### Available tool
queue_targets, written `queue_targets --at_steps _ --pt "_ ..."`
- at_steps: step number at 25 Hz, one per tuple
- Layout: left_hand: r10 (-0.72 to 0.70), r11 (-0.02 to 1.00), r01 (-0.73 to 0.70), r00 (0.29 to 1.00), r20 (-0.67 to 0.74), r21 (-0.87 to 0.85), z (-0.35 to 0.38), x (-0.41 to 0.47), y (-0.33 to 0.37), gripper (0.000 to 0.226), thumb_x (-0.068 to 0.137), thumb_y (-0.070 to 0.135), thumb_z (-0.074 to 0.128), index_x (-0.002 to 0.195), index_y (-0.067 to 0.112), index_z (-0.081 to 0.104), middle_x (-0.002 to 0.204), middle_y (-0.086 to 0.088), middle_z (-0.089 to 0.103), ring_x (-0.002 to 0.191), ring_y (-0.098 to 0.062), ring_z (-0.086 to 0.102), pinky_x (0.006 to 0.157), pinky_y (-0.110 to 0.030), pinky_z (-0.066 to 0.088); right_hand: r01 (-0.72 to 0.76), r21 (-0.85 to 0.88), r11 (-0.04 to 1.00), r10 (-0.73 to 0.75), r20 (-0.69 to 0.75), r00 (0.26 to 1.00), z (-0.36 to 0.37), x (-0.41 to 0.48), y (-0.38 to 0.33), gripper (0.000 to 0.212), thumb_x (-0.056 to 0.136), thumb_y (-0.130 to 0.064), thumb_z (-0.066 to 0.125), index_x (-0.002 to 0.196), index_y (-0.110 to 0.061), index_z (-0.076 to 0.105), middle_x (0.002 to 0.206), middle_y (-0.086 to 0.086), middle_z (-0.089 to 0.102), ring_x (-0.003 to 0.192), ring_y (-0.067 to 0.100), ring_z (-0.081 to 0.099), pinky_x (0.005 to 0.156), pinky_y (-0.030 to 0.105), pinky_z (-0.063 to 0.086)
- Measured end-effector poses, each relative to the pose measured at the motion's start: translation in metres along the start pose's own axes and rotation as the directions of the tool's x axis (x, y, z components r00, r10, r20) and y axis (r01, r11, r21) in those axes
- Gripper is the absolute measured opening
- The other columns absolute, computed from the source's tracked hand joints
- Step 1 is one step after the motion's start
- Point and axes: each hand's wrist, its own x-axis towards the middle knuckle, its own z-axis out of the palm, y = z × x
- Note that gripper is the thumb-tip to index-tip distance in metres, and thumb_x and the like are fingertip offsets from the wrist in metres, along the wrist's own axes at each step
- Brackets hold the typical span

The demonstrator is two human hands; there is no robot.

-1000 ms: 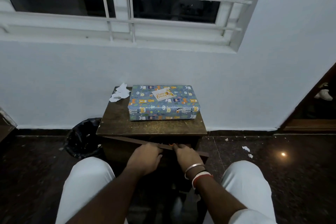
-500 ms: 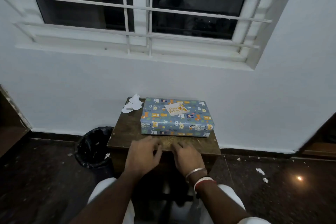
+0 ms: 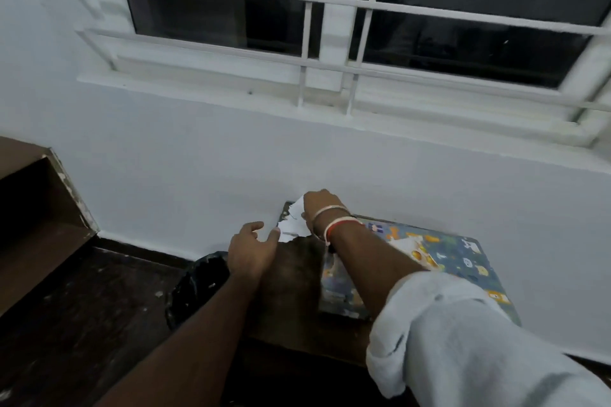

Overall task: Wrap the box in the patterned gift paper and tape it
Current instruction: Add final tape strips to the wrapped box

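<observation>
- Both hands have left the near edge of the surface (image 3: 294, 277) and reached to its far left corner, where white paper scraps (image 3: 291, 225) lie.
- The right hand (image 3: 320, 206), bangles at its wrist, is curled over the top of the scraps and grips them.
- The left hand (image 3: 253, 249) is open, fingers loosely spread, thumb tip touching the scraps' lower edge.
- The wrapped box (image 3: 469, 254) sits on the right side of the surface, partly under the right forearm.
- A black bin (image 3: 198, 287) stands on the floor just left of the surface.

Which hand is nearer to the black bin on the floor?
Left. The left hand is close beside the black bin; the right hand is farther away, gripping the white paper scraps.
</observation>
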Motion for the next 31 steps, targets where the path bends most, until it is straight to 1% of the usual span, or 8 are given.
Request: queue_targets --at_steps 4,7,9,12,16,20,25,31 --pt "-0.083 0.989 0.099 0.987 0.139 -0.114 0.019 0.044 -0.014 0.064 0.085 0.053 0.075 0.136 0.016 0.062 0.096 0.01 0.072 0.116 -0.024 0.065 0.109 -0.042 0.047 -0.001 -0.111 0.994 0.029 0.255 0.966 0.017 0.049 -0.016 0.046 0.1 -0.021 0.06 0.143 -0.005 0.053 0.148 0.018 0.052 0.133 0.037 0.053 0.103 0.042 0.046" --pt "-0.094 0.967 0.133 0.979 0.182 -0.219 0.025 0.058 -0.018 0.065 0.079 0.058 0.077 0.129 0.018 0.069 0.117 0.003 0.073 0.121 -0.026 0.064 0.11 -0.046 0.047 -0.059 0.015 0.998 0.055 0.176 0.983 0.03 0.057 -0.02 0.044 0.103 -0.021 0.056 0.142 -0.003 0.051 0.147 0.019 0.052 0.135 0.036 0.052 0.104 0.04 0.045" --pt "-0.057 0.944 0.113 0.981 0.183 -0.31 0.026 0.061 -0.026 0.058 0.071 0.059 0.079 0.112 0.018 0.077 0.112 0.003 0.076 0.11 -0.023 0.07 0.104 -0.046 0.052 -0.043 0.082 0.996 0.037 0.081 0.996 0.039 0.055 -0.025 0.046 0.099 -0.025 0.061 0.139 -0.005 0.054 0.14 0.017 0.058 0.129 0.035 0.057 0.101 0.037 0.048" --pt "-0.094 0.877 0.117 0.993 0.072 -0.465 0.021 0.061 -0.04 0.018 0.081 0.027 0.083 0.094 0.017 0.074 0.1 -0.004 0.075 0.101 -0.029 0.072 0.095 -0.049 0.058 0.027 0.241 0.97 -0.042 0.054 0.998 0.051 0.048 -0.033 0.043 0.095 -0.023 0.071 0.136 -0.013 0.062 0.141 0.01 0.06 0.131 0.028 0.056 0.108 0.031 0.043" --pt "-0.173 0.821 0.161 0.984 0.03 -0.548 -0.008 0.058 -0.06 0.013 0.089 0.006 0.075 0.097 0.015 0.071 0.099 -0.011 0.072 0.09 -0.031 0.07 0.077 -0.041 0.06 0.049 0.46 0.886 -0.066 0.02 0.998 0.069 0.039 -0.049 0.045 0.091 -0.023 0.076 0.134 -0.018 0.06 0.139 0.007 0.06 0.13 0.026 0.055 0.105 0.028 0.042" --pt "-0.214 0.808 0.194 0.976 0.03 -0.556 -0.053 0.063 -0.088 0.016 0.09 0.0 0.072 0.099 0.013 0.071 0.1 -0.013 0.073 0.091 -0.031 0.07 0.08 -0.041 0.06 0.112 0.474 0.873 -0.174 0.09 0.981 0.085 0.041 -0.088 0.047 0.087 -0.02 0.079 0.131 -0.02 0.063 0.134 0.004 0.061 0.123 0.024 0.06 0.095 0.024 0.043" --pt "-0.314 0.822 0.281 0.949 0.017 -0.495 -0.066 0.077 -0.14 0.017 0.091 0.002 0.072 0.105 0.012 0.072 0.105 -0.019 0.073 0.078 -0.026 0.069 0.057 -0.028 0.055 0.126 0.315 0.941 -0.201 0.218 0.955 0.114 0.052 -0.131 0.044 0.09 -0.021 0.077 0.133 -0.015 0.065 0.137 0.007 0.062 0.125 0.028 0.06 0.101 0.03 0.046" --pt "-0.427 0.858 0.445 0.895 0.127 -0.256 -0.051 0.085 -0.172 0.063 0.096 0.03 0.071 0.15 0.007 0.046 0.147 -0.023 0.051 0.127 -0.046 0.055 0.095 -0.052 0.052 0.064 0.178 0.982 -0.105 0.23 0.967 0.136 0.059 -0.14 0.035 0.091 -0.023 0.076 0.122 -0.009 0.069 0.121 0.013 0.071 0.111 0.032 0.067 0.089 0.033 0.055"
